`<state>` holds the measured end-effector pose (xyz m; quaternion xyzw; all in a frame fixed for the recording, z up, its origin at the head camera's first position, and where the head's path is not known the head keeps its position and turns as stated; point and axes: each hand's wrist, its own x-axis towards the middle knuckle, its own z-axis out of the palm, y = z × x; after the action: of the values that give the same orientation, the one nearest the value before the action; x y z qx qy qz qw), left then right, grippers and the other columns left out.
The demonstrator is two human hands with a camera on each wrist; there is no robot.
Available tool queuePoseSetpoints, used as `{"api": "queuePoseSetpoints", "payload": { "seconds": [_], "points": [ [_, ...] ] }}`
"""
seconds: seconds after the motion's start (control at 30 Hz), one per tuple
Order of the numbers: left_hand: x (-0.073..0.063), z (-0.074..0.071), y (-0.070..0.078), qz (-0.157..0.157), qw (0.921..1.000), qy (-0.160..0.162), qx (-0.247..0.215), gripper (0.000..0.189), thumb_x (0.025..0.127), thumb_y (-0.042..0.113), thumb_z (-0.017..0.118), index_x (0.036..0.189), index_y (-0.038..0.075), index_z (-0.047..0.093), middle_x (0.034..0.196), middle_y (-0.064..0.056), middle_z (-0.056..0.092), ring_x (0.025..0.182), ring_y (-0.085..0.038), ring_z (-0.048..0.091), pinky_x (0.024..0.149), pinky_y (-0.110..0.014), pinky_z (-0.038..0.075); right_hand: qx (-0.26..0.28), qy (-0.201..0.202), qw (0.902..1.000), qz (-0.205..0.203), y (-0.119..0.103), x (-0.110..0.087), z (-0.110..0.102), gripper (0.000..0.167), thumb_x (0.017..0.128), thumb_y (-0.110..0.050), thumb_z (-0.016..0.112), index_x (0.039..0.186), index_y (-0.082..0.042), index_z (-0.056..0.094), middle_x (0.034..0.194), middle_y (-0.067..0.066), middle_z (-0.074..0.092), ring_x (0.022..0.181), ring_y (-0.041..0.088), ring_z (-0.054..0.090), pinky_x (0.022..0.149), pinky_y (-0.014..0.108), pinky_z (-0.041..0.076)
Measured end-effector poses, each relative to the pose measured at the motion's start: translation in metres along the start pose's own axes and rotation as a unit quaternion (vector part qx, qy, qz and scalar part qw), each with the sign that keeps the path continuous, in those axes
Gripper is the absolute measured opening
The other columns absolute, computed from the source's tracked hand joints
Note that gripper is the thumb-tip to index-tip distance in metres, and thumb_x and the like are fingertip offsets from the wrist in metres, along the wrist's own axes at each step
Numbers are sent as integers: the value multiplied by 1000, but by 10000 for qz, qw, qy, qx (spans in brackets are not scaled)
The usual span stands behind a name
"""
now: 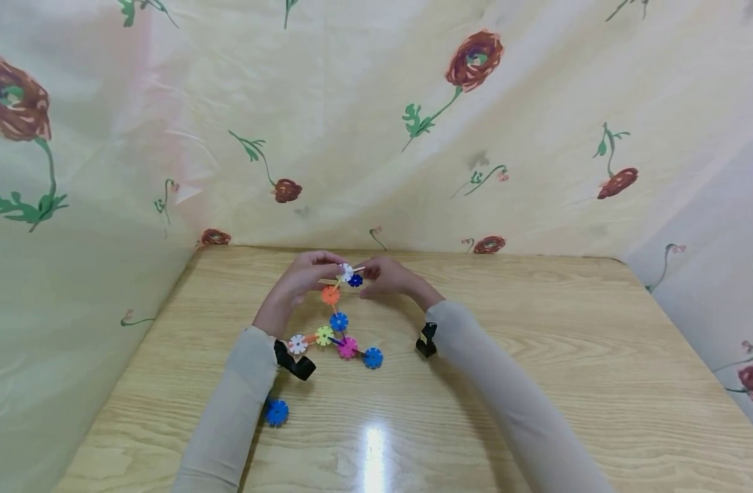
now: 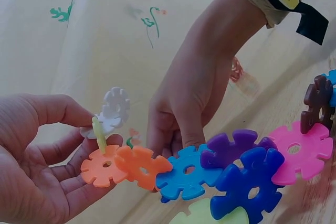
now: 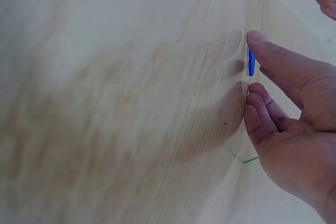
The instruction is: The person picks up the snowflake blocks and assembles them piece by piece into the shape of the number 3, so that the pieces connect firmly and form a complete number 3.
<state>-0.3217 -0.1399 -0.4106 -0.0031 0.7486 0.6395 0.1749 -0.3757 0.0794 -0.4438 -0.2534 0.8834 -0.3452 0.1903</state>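
My left hand (image 1: 302,275) holds the end of a chain of interlocking plastic snowflake discs, its fingers around a white disc (image 2: 116,105) and a yellow one (image 2: 99,134). From there the chain runs through orange discs (image 1: 330,295), a blue disc (image 1: 338,321) and a pink disc (image 1: 347,347). Side branches end in a white disc (image 1: 298,344) and a blue disc (image 1: 372,357). Beyond the chain, my right hand (image 1: 389,276) is low at the table, thumb and fingers apart. Between them shows a dark blue disc (image 3: 251,62); whether the fingers touch it is unclear.
A loose blue disc (image 1: 276,413) lies beside my left forearm. The wooden table (image 1: 567,356) meets a flowered cloth (image 1: 352,137) at its back edge and left side. Black straps with cameras (image 1: 427,340) sit on both wrists.
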Motion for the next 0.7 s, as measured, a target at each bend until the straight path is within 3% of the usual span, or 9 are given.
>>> {"api": "queuePoseSetpoints", "payload": {
  "seconds": [0.1, 0.3, 0.57, 0.7],
  "points": [
    [-1, 1, 0, -8, 10000, 21, -14, 28, 99, 20, 66, 123, 5, 66, 116, -5, 67, 105, -19, 65, 82, -31, 56, -65, -27, 10000, -53, 1, 1, -1, 45, 88, -14, 80, 130, -4, 67, 113, 14, 65, 102, 24, 58, 90, 34, 51],
    [-1, 2, -1, 26, 10000, 16, -8, 28, 99, 21, 66, 123, 6, 67, 117, -5, 67, 108, -20, 64, 87, -34, 55, -79, -69, 9999, -62, 2, 2, -2, 25, 91, -13, 78, 113, -3, 74, 96, 9, 57, 84, 18, 48, 74, 27, 40],
    [-1, 2, -2, 34, 10000, 26, -11, 29, 99, 21, 66, 123, 6, 66, 117, -5, 66, 108, -21, 64, 89, -35, 55, -195, 131, 9995, -217, -1, 3, 3, 28, 90, -10, 78, 117, -4, 75, 97, 10, 66, 83, 16, 52, 70, 23, 42],
    [-2, 2, -2, 32, 10000, 4, 0, 28, 99, 20, 66, 123, 6, 66, 117, -4, 66, 108, -20, 64, 89, -35, 55, -216, 195, 9991, -305, 1, 3, 4, 24, 88, -8, 79, 112, -4, 76, 92, 9, 69, 81, 16, 56, 71, 23, 45]
  ]
}}
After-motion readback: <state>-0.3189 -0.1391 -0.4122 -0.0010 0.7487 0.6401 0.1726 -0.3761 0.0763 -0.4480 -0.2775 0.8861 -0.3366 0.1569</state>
